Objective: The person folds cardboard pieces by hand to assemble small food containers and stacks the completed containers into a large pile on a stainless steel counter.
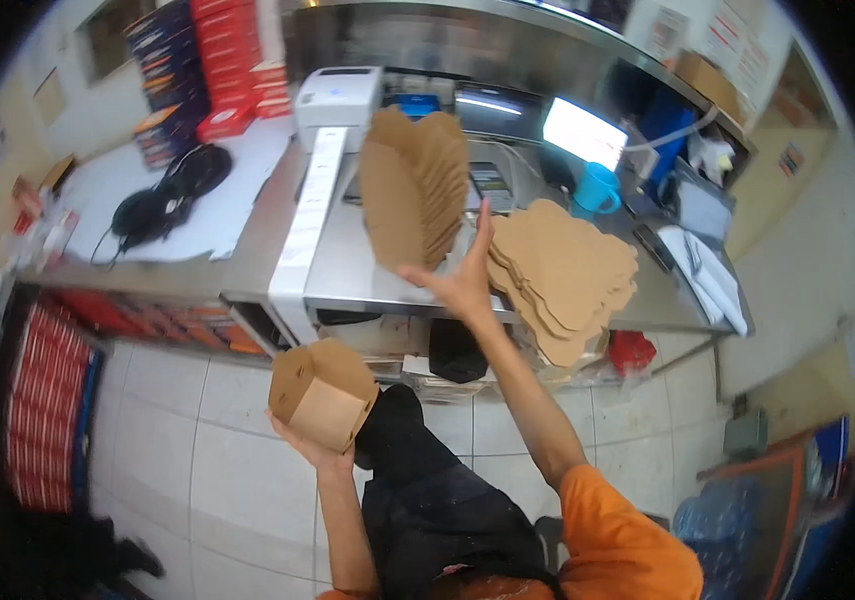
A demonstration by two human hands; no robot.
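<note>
Cardboard box (327, 410) rests in the left hand (312, 448), which cradles it in front of the desk (347, 275); its flapped end points toward the desk, contents hidden. The right hand (462, 285) is spread wide at the near end of a stack of nested cartons (412, 190), the stack's long axis running away across the desk. Flat cardboard blanks (567, 265) lie to the right.

Folded kraft carton (329, 405) in left hand (309, 445)

Right hand (459, 283) spread at lower end of nested carton stack (412, 190); contact unclear. Flat cardboard blanks (567, 265) piled just beside, on steel table (342, 275). White printer (339, 95) trails paper strip (312, 215).
</note>
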